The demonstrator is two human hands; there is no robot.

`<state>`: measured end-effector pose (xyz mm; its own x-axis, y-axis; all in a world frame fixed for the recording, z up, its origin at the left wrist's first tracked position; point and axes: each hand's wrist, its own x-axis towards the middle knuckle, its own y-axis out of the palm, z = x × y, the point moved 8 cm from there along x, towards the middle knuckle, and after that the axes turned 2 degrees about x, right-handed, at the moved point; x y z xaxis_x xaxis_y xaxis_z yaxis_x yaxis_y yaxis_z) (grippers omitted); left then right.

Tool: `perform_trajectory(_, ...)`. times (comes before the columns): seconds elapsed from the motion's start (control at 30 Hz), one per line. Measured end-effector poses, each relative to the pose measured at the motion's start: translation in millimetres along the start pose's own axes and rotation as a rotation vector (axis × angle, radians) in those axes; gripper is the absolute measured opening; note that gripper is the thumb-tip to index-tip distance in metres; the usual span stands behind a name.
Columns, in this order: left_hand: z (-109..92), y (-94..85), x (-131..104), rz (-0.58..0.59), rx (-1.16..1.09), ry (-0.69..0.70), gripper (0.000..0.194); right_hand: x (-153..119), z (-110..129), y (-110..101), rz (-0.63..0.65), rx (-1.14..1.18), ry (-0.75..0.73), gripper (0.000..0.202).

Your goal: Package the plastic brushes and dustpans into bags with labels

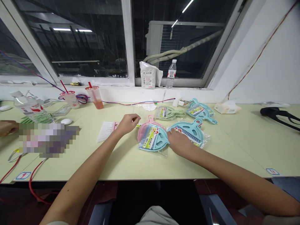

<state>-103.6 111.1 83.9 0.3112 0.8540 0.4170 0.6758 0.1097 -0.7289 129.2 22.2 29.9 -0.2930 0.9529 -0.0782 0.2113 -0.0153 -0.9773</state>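
Observation:
My left hand (pixel 128 123), fingers curled, hovers over or rests on a pink brush (pixel 115 125) with white bristles. The hand and wrist hide its handle, and whether the fingers grip anything is hidden. My right hand (pixel 180 141) has its fingers closed at the right end of a bagged blue dustpan-and-brush set (pixel 153 140), which overlaps a pink dustpan (pixel 141 132). Partly under the right hand lies another bagged blue dustpan set (pixel 191 131). Behind them are a green dustpan set (pixel 167 113) and a further blue one (pixel 201 111).
Two drink cups (pixel 95 97) with red straws stand near the wall, left. A water bottle (pixel 171 75) and a white package (pixel 149 75) occupy the sill. A tissue pack (pixel 227 107) and a black strap (pixel 278 116) lie right. Another person's hand (pixel 8 128) shows far left.

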Motion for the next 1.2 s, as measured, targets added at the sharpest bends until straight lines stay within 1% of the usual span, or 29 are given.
perform_trajectory(0.1, 4.2, 8.5, -5.0, -0.082, 0.082, 0.034, 0.033, 3.7, -0.1, 11.0, 0.056, 0.064, -0.050, 0.026)
perform_trajectory(0.2, 12.8, 7.1, -15.1, -0.117, 0.143, 0.041, 0.032, 5.6, -4.7, 11.8, 0.044, 0.149, -0.045, 0.023)
perform_trajectory(0.3, 24.1, -6.2, -21.3, -0.204, 0.126, -0.013, 0.031, 2.7, -11.9, 0.7, -0.027, 0.216, -0.004, 0.021)
perform_trajectory(0.37, 31.6, -14.1, -22.5, -0.263, 0.094, -0.071, 0.030, 0.4, -19.2, -11.5, -0.084, 0.254, 0.014, 0.021)
perform_trajectory(0.43, 37.7, -16.5, -22.2, -0.292, 0.048, -0.125, 0.030, 2.4, -32.3, -27.2, -0.145, 0.290, 0.021, 0.019)
perform_trajectory(0.5, 40.7, -12.1, -21.1, -0.276, 0.009, -0.153, 0.030, 12.8, -54.2, -45.2, -0.198, 0.309, 0.026, 0.018)
perform_trajectory(0.53, 40.4, -7.6, -20.4, -0.251, 0.004, -0.152, 0.029, 22.0, -68.1, -54.3, -0.215, 0.305, 0.025, 0.019)
perform_trajectory(0.57, 38.9, -1.9, -19.8, -0.216, 0.009, -0.142, 0.029, 33.6, -86.0, -63.0, -0.232, 0.297, 0.054, 0.022)
perform_trajectory(0.63, 33.8, 11.7, -19.7, -0.133, 0.043, -0.106, 0.028, 63.0, -123.6, -76.8, -0.239, 0.249, 0.110, 0.027)
perform_trajectory(0.7, 28.7, 24.5, -21.1, -0.060, 0.081, -0.075, 0.029, 96.5, -158.2, -83.6, -0.224, 0.194, 0.160, 0.031)
perform_trajectory(0.73, 26.9, 29.8, -22.1, -0.031, 0.094, -0.068, 0.030, 112.9, -172.7, -83.4, -0.207, 0.169, 0.189, 0.032)
perform_trajectory(0.8, 24.9, 38.0, -24.2, 0.019, 0.108, -0.067, 0.032, 141.7, -192.9, -76.2, -0.156, 0.135, 0.234, 0.035)
perform_trajectory(0.83, 24.4, 40.9, -25.1, 0.040, 0.114, -0.069, 0.032, 153.3, -198.4, -69.7, -0.125, 0.120, 0.252, 0.036)
perform_trajectory(0.9, 24.3, 44.6, -26.3, 0.073, 0.131, -0.071, 0.032, 170.4, -202.1, -53.8, -0.061, 0.097, 0.277, 0.037)
perform_trajectory(0.97, 25.0, 46.1, -26.9, 0.092, 0.149, -0.072, 0.032, 180.3, -199.5, -38.4, -0.016, 0.079, 0.283, 0.040)
perform_trajectory(1.03, 26.3, 47.3, -27.2, 0.106, 0.159, -0.074, 0.031, 185.1, -195.9, -26.3, 0.002, 0.068, 0.278, 0.043)
perform_trajectory(1.1, 28.0, 48.3, -27.4, 0.114, 0.159, -0.085, 0.030, 187.1, -195.0, -17.6, 0.007, 0.069, 0.270, 0.046)
perform_trajectory(1.2, 28.9, 49.3, -27.5, 0.113, 0.154, -0.099, 0.030, 189.0, -199.1, -8.8, 0.019, 0.075, 0.250, 0.045)
